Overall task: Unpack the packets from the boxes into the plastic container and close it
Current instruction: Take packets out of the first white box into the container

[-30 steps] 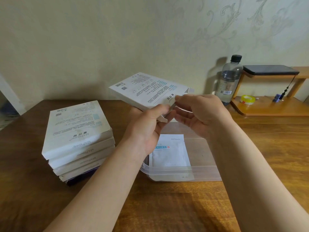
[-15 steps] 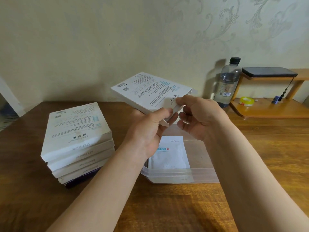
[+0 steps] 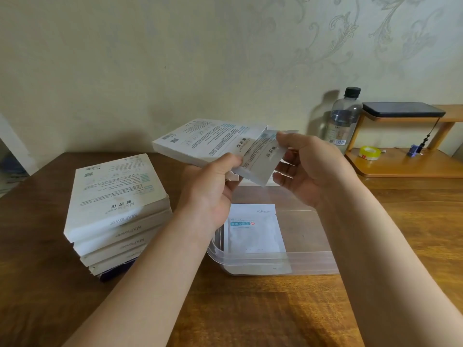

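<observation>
Sliding out since half a second ago, a packet (image 3: 263,159) is now emerging from the open right end of the box (image 3: 208,141) as the right hand (image 3: 308,169) is drawing away to the right. I am watching the left hand (image 3: 210,194) pinching the box's near edge, thumb on top and fingers curled beneath, holding it in the air above the far left part of the plastic container (image 3: 313,261). The right hand is pinching the packet's outer end, thumb over its top edge, fingers curled under it. The box's long axis is running from far left to near right, its open mouth pointing right, its printed white face turned up and showing small text and codes. The packet is lying along the same line, tilting down toward me, white with dark characters and a pale blue patch. A loose packet (image 3: 253,231) is lying flat inside the clear container on the wooden table (image 3: 250,316). A stack of boxes (image 3: 117,209) is sitting left of the container. A bottle (image 3: 343,121) is standing at the wall beside a wooden shelf (image 3: 406,166) holding a roll of tape (image 3: 369,153).
</observation>
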